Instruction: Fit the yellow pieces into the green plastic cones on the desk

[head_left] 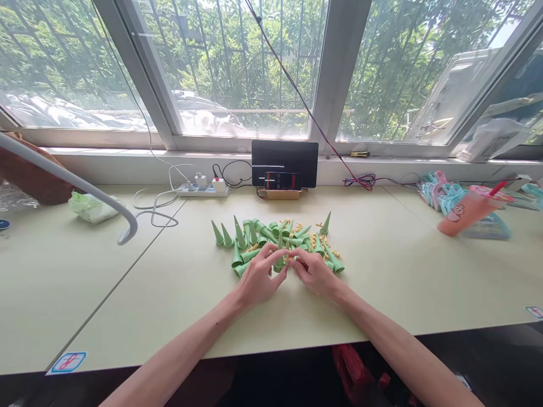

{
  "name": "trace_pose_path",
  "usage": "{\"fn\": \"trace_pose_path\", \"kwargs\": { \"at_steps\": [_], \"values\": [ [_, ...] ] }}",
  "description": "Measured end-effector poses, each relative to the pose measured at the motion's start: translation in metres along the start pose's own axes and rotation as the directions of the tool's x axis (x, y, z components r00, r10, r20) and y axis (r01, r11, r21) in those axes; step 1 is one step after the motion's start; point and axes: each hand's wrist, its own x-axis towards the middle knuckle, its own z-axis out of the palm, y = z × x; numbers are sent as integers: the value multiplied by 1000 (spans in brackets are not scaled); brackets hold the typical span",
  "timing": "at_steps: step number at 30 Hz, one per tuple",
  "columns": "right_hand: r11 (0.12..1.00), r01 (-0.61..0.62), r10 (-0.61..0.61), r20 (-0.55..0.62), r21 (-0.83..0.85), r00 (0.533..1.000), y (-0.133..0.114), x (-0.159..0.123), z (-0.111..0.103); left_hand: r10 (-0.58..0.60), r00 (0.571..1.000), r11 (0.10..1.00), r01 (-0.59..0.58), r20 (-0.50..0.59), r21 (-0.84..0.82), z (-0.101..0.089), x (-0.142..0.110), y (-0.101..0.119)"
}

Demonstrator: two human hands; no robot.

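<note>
In front of me a pile of green plastic cones (pixel 263 230) lies on the table, some upright and some on their sides. Small yellow plastic pieces (pixel 316 242) are scattered among them, mostly on the right. My left hand (pixel 262 274) has its thumb and fingers closed around the lower part of an upright green cone (pixel 280 249). Close beside it, my right hand (pixel 313 272) pinches a tiny yellow piece against or near that cone; the fingers hide most of it. Whether the piece touches the cone cannot be made out.
A phone (pixel 283 180) leans on a black tablet (pixel 303 155) behind the pile. A power strip (pixel 203 191) with cables lies back left, near a grey curved arm (pixel 106 198). A pink cup with a straw (pixel 470 212) tilts at right, by pastel scissors-like items (pixel 441 191).
</note>
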Motion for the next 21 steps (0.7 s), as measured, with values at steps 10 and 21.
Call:
{"fn": "trace_pose_path", "kwargs": {
  "at_steps": [10, 21],
  "values": [
    [999, 17, -17, -4, -34, 1000, 1, 1, -1, 12, 1000, 1000, -11, 22, -6, 0, -1, -1],
    [998, 7, -9, -27, -58, 1000, 0, 1, -1, 22, 1000, 1000, -22, 0, 2, -1, 0, 0]
  ]
}}
